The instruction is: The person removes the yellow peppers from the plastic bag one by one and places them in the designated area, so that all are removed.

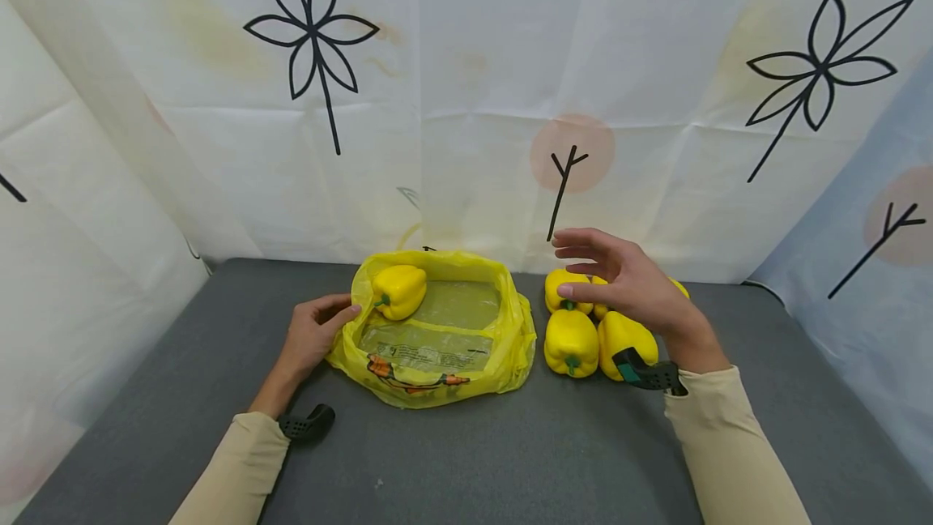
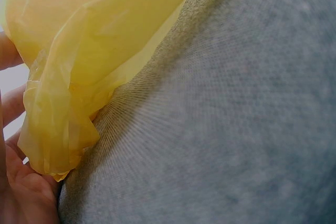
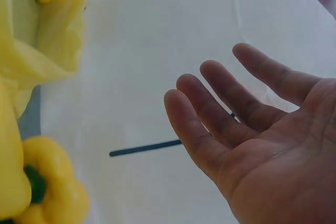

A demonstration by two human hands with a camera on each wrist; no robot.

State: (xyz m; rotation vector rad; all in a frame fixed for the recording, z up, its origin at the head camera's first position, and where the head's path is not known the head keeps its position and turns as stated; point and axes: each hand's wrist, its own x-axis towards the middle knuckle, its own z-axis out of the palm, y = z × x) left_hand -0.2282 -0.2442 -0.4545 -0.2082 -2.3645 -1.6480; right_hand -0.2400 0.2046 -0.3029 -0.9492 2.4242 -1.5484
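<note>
A yellow plastic bag (image 1: pixel 430 391) lies with its mouth spread wide, and one yellow bell pepper (image 1: pixel 401 292) is inside at the left. At the bag's left rim, my left hand (image 1: pixel 313 335) pinches the edge between thumb and fingers. The left wrist view shows crumpled yellow plastic (image 2: pixel 58 124) against the fingers and palm. My right hand (image 1: pixel 627 282) is raised over several yellow bell peppers (image 1: pixel 572 343) to the right of the bag. Its fingers are spread and hold nothing, as the right wrist view shows; the hand partly hides the rear peppers.
Under everything is a dark grey tabletop (image 1: pixel 466 468). A pale curtain (image 1: pixel 474 87) printed with flowers and trees hangs behind the table and along both sides. Each wrist wears a dark band, such as the right wristband (image 1: pixel 645 371).
</note>
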